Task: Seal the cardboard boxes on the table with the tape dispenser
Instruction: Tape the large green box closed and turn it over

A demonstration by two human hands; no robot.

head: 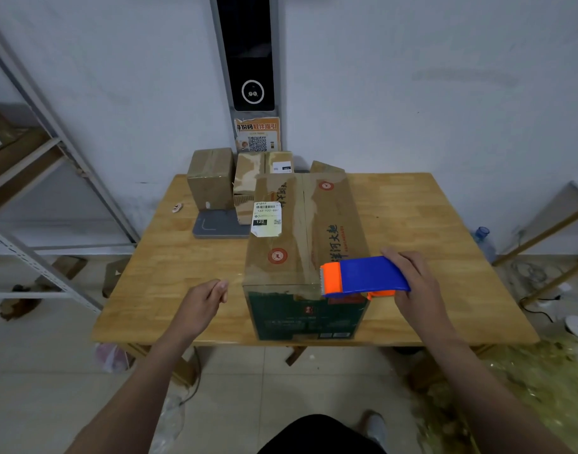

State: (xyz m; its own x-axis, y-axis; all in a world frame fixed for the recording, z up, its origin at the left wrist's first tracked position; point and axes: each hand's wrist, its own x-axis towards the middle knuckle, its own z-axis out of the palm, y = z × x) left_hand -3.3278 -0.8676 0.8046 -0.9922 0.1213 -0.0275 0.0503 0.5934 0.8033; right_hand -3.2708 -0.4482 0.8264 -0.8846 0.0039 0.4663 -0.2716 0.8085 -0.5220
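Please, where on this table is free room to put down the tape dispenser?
The widest bare patch is the table right of the big box, up to the right edge. A second lies left front, between the big box, the grey scale and the left edge; the left hand hovers there. The back left is crowded with small boxes.

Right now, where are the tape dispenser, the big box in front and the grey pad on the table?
tape dispenser (369, 275), head view, on its blue body.
big box (295, 231), head view, on its brown top face.
grey pad (215, 228), head view, on its bare front part.
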